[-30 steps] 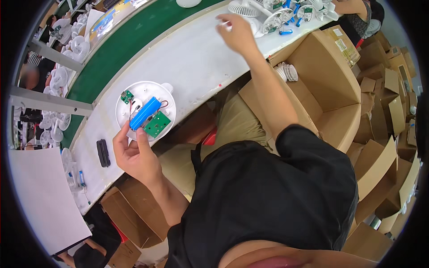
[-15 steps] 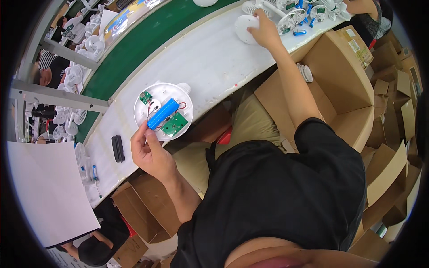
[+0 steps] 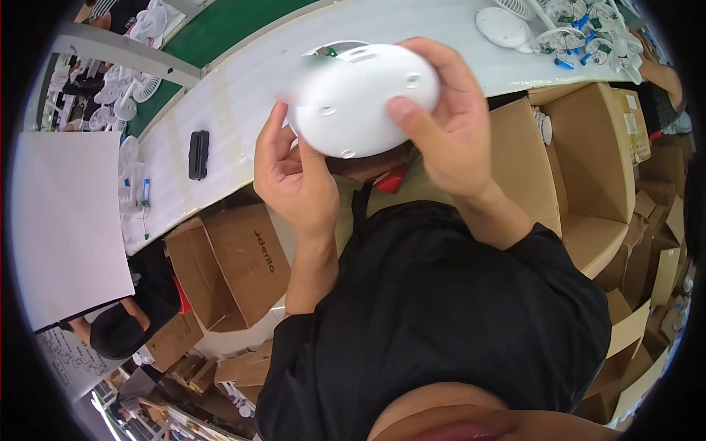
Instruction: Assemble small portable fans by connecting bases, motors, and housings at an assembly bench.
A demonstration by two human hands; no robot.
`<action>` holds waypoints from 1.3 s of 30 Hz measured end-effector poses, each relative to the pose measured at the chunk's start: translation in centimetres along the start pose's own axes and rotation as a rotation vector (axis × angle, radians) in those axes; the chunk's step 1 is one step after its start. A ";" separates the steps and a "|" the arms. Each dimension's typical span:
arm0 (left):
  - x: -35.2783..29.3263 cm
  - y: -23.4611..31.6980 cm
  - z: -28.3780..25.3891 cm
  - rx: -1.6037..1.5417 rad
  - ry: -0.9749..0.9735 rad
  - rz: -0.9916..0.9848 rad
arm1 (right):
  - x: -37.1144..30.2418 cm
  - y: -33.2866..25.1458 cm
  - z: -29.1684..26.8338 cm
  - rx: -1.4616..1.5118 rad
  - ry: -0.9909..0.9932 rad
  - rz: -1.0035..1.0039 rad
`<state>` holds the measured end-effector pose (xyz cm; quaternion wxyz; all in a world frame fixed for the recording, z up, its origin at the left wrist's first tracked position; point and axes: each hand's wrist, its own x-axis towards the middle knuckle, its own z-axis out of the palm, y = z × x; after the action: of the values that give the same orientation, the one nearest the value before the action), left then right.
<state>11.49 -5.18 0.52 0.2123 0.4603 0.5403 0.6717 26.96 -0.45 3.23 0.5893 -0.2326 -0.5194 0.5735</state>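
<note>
A smooth white round cover point(image 3: 353, 110), with small screw holes and a few slots, is tilted up in front of me. My right hand point(image 3: 456, 125) grips it by its right side, thumb on the face and fingers behind. At its lower left is my left hand point(image 3: 298, 173), fingers curled around the edge of the white fan base point(image 3: 346, 45). Most of that base is hidden behind the cover; only its far rim and a bit of green circuit board point(image 3: 326, 51) show. The cover's left edge is blurred.
A white bench point(image 3: 243, 95) curves ahead, with a black oblong tool point(image 3: 198, 154) on it. Another white disc point(image 3: 504, 28) lies at the far right, near several fan parts with blue cells point(image 3: 581, 37). Open cardboard boxes point(image 3: 588, 154) stand right and left below the bench. A white sheet point(image 3: 70, 220) hangs left.
My right hand has brought a white cover from the far right of the bench to the fan base. The blue cell and boards in the base are now mostly covered from sight. The view has shifted.
</note>
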 end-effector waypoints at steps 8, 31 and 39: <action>-2.2 -1.7 -1.1 -0.303 0.062 -0.164 | -0.4 1.7 0.8 -0.250 -0.061 0.110; -4.0 1.9 -2.7 -0.095 -0.172 -0.052 | -2.1 -0.5 -0.4 -0.383 -0.286 -0.148; -4.5 0.5 -5.1 0.028 -0.300 -0.086 | -0.3 -1.9 0.0 -0.625 -0.572 -0.122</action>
<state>9.49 -11.57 -0.73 0.3130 0.5349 0.5309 0.5780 27.87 -1.14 4.78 0.3555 -0.2004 -0.8236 0.3939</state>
